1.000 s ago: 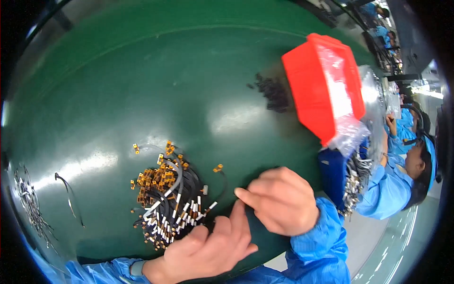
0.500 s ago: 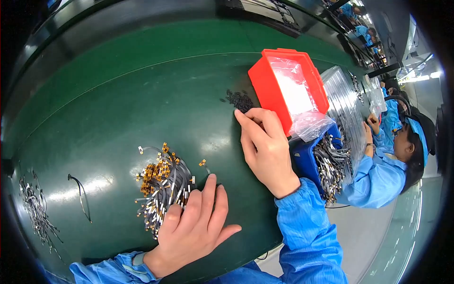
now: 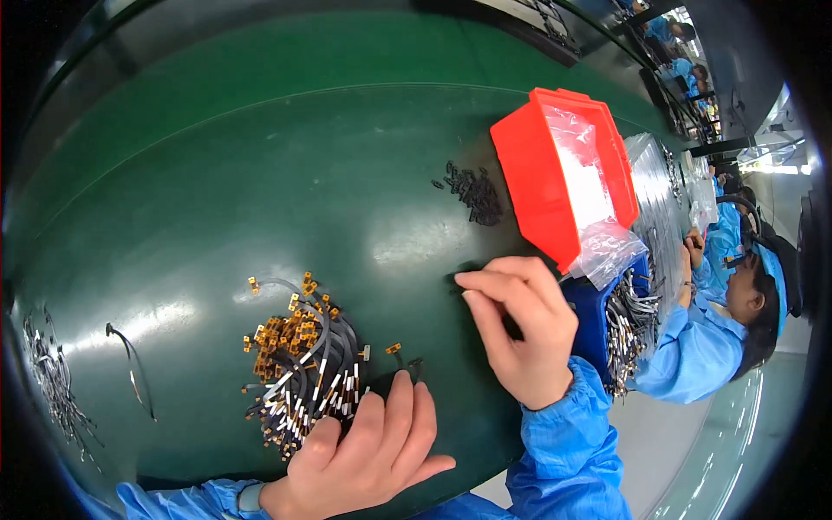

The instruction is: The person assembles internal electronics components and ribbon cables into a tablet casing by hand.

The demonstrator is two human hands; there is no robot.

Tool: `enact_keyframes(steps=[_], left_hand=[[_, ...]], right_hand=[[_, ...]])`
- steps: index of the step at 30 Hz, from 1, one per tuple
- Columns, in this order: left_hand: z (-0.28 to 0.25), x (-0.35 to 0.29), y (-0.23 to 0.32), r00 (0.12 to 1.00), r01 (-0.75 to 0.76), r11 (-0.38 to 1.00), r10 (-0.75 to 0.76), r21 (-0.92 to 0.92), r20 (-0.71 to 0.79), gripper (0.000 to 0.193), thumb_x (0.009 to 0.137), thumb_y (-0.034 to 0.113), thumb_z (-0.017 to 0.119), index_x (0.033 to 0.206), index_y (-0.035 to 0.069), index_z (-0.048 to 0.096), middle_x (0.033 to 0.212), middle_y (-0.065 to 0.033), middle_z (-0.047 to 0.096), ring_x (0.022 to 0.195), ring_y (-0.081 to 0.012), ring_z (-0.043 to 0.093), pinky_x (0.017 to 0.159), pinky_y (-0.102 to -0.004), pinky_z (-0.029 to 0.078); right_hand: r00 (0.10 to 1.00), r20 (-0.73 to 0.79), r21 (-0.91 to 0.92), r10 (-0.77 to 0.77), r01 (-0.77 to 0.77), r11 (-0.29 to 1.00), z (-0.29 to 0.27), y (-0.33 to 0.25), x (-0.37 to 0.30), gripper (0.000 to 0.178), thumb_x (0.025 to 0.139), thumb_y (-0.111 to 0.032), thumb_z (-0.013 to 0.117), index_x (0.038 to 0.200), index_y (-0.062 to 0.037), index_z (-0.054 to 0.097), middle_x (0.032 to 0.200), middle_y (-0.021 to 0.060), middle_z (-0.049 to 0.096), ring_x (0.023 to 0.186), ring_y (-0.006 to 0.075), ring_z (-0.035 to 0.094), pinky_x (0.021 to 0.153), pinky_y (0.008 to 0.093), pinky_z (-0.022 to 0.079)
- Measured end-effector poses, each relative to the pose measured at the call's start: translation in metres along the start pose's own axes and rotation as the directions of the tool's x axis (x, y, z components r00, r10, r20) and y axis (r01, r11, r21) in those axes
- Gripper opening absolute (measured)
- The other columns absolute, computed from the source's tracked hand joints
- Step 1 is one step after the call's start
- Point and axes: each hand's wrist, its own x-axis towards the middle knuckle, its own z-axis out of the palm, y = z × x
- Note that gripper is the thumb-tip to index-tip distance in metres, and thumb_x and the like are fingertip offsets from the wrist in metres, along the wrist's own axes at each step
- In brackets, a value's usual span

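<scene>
**Smooth plastic, some shine**

Red bin: smooth, opaque plastic. Bag in bin: clear, glossy, crinkled plastic. Tabletop left of bin: smooth, glossy. Black bits beside bin: matt. Cables lower left of bin: dull, plastic-looking. Sleeve below bin: thin, wrinkled cloth.

On the table before us, a cable pile lies near, left of centre. Left of it we have a single cable, and farther left, a cable bundle. Our left hand is at the pile's near right side, a short cable end just beyond its fingers. Our right hand is farther right; beyond it lie small parts, left of a bin. A bag lines that bin and hangs over its near end. Nearer us, a box holds more cables; right of it sits a co-worker.
</scene>
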Motion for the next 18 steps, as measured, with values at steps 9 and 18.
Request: enact_keyframes(steps=[9,18], left_hand=[[0.004,0.003,-0.002,0.999,-0.008,1.000,0.008,0.014,0.048,0.057,0.091,0.058,0.037,0.121,0.015,0.060,0.126,-0.0008,0.059,0.099,-0.0148,0.055,0.080,-0.0319,0.035],[0.020,0.008,0.030,0.893,0.411,0.835,-0.450,-0.366,-0.022,0.054,0.094,0.057,0.033,0.111,0.014,0.061,0.121,-0.0020,0.063,0.093,-0.0141,0.054,0.078,-0.0311,0.034]], right_hand=[[0.996,0.087,0.075,0.016,-0.022,0.997,-0.002,0.007,0.003,0.020,0.074,0.004,0.072,0.093,-0.0005,0.065,0.089,0.0123,0.060,0.080,0.0284,0.059,0.070,0.0334,0.049],[0.968,0.163,0.125,-0.193,0.173,0.977,0.017,-0.006,0.003,0.022,0.069,-0.003,0.074,0.089,-0.0052,0.065,0.086,0.0063,0.060,0.074,0.0245,0.058,0.064,0.0332,0.046]])
